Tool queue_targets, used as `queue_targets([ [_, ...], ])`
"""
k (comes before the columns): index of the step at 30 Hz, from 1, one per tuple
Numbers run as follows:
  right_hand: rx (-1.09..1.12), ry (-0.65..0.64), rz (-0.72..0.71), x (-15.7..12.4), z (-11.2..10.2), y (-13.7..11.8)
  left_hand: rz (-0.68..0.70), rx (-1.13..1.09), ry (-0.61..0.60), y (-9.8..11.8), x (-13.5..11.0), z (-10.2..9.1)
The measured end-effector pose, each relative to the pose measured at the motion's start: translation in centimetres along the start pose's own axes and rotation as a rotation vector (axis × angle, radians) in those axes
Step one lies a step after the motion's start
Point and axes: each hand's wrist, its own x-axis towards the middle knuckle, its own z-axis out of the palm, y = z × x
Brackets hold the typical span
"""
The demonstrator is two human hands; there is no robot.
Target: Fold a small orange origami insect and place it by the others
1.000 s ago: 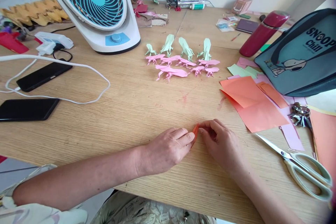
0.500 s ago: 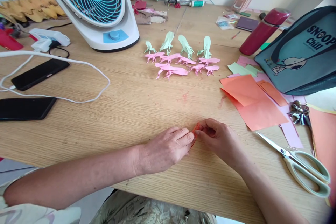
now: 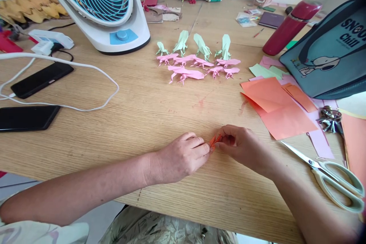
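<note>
Folded paper (image 3: 213,142), small and orange, is between my two hands over the near part of the bench (image 3: 137,129). With my left hand (image 3: 183,158) I grip its left side; the fingers of my right hand (image 3: 246,150) pinch its right end, thumb toward me. Whether it touches the wood I cannot tell. Beyond it stand pink figures (image 3: 188,73), with green figures (image 3: 202,47) behind them. Near my right forearm lie scissors (image 3: 317,166), and orange sheets (image 3: 286,114) farther off.

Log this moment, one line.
left hand: holds folded orange paper | right hand: pinches same paper | right side: scissors, orange sheets | beyond hands: pink figures, green figures
</note>
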Motion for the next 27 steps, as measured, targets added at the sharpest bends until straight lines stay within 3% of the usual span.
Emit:
queue_targets([
  [11, -0.120, -0.370, -0.045, 3.8, -3.8, -0.8, 0.020, -0.067, 0.019, -0.9, -0.3, 0.2],
  [27, -0.377, -0.297, -0.022, 3.9, -2.7, -2.2, 0.003, -0.047, -0.019, -0.8, -0.3, 0.4],
])
